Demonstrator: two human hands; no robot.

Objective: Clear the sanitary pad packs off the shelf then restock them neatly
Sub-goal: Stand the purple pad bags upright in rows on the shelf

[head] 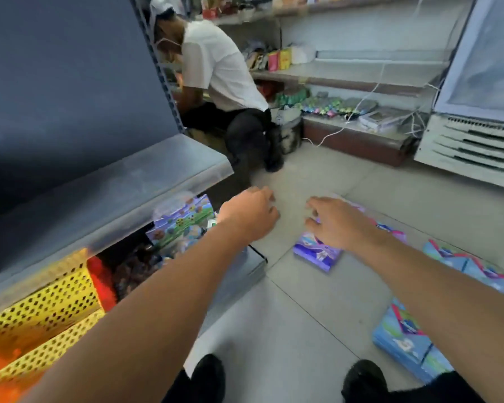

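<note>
Purple plastic wrap covered the sanitary pad pack (317, 254) lying flat on the floor tiles (317, 303), right of the low shelf (114, 184) and just beneath the right hand (336, 221). That hand hung over the pack's far end, fingers spread and relaxed, holding nothing; whether the fingertips touched the wrap, I could not tell. The left hand (248, 213) hovered near the shelf's front corner with fingers loosely curled, and it held nothing either.

More blue and pink packs (405, 344) lay scattered on the floor to the near right, well apart from the shelf. The shelf's grey top looked bare, so I judged the clearing done and the restocking about to start.

A pack like that should be light and soft, squashing a little under pressure, with a slick film that could slide in a loose grip. Taking it by the two long edges, thumb on one and fingers on the other, looked safest to me.

Under the shelf top sat a colourful cartoon-printed bag (181, 225) and yellow perforated baskets (41, 301). Far off, another person in a white shirt (216, 68) crouched by other shelving.
</note>
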